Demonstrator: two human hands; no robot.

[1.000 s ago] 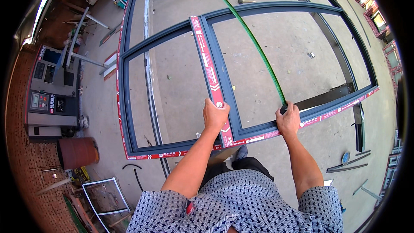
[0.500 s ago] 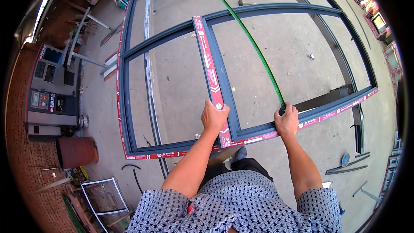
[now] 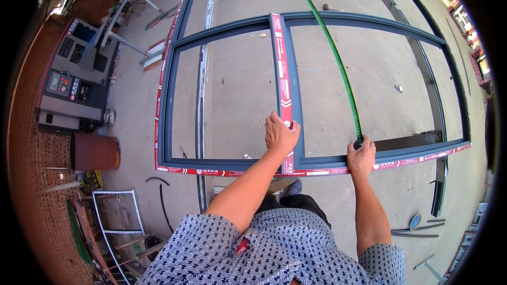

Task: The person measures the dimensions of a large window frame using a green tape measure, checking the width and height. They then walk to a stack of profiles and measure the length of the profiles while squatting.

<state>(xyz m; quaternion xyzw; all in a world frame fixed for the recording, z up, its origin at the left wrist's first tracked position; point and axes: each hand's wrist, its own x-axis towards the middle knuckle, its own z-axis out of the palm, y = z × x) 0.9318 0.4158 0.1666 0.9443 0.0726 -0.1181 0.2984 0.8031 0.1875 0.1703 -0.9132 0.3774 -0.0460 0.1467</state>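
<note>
A large dark grey window frame (image 3: 173,79) lies before me, raised above the floor. Its middle bar (image 3: 282,68) carries red and white protective film. My left hand (image 3: 281,134) is closed around the near part of that bar, thumb on the right and fingers on the left. By the frame's near rail, my right hand (image 3: 362,157) grips a tape measure (image 3: 358,142) whose dark case is mostly hidden by the fingers. The green blade (image 3: 342,71) runs out in a curve, crosses the far crossbar and ends beyond it.
A grey machine with a control panel (image 3: 63,87) stands at left, beside a rusty red drum (image 3: 95,151). A smaller white frame (image 3: 119,231) leans at lower left. Dark metal strips (image 3: 417,234) and a round blue-faced object (image 3: 415,221) lie at lower right; a hammer (image 3: 331,8) rests beyond the crossbar.
The whole view has swung, so the frame appears further right and more level. Both hands keep their holds, and the blade stays extended across the crossbar.
</note>
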